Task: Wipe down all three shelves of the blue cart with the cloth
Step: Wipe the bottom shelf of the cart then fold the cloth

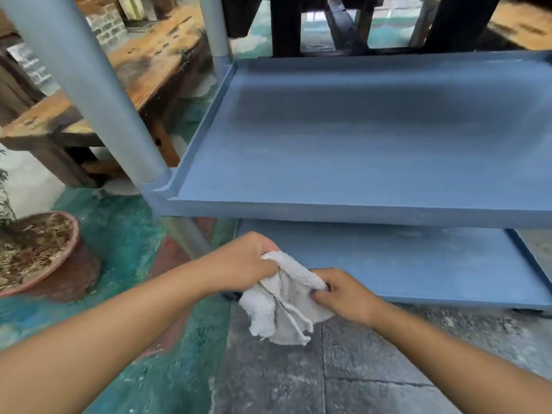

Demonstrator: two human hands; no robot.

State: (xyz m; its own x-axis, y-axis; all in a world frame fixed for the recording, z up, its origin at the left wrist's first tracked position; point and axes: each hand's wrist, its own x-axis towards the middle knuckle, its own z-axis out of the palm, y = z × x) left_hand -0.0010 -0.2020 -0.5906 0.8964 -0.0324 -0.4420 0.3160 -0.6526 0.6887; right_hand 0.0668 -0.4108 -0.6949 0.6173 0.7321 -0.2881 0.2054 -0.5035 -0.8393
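The blue cart fills the right of the view. Its middle shelf (pixel 358 162) is bare, with a raised rim. The bottom shelf (pixel 403 264) lies below it, near the floor. The top shelf is out of view. A crumpled white cloth (pixel 283 309) hangs in front of the bottom shelf's left front corner. My left hand (pixel 242 261) grips the cloth's upper end. My right hand (pixel 343 294) pinches its right side. Both hands hold the cloth in the air, just off the bottom shelf's front edge.
A grey cart post (pixel 98 94) rises at the left front corner, another (pixel 215 28) at the back left. A clay plant pot (pixel 38 249) stands on the teal floor at left. Worn wooden benches (pixel 143 64) sit behind it; dark table legs (pixel 286 25) beyond the cart.
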